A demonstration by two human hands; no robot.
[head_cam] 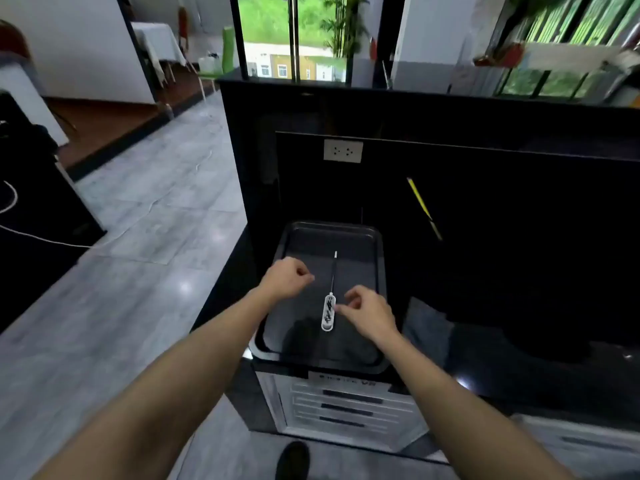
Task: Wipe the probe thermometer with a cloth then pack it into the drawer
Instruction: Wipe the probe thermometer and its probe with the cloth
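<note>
Over the tray (382, 271), L hand (287, 277) curled, empty; R hand (369, 315) at thermometer (328, 318) handle, grip unclear.

Restaurant-like venue: black service counter (450, 112), white-clothed table (156, 39), glass doors (294, 36), tiled floor (138, 237).

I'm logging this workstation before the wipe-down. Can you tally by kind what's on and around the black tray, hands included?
Thermometer: 1
Tray: 1
Hands, the left hand and the right hand: 2
Yellow stick: 1
Wall socket: 1
Total: 6
</note>
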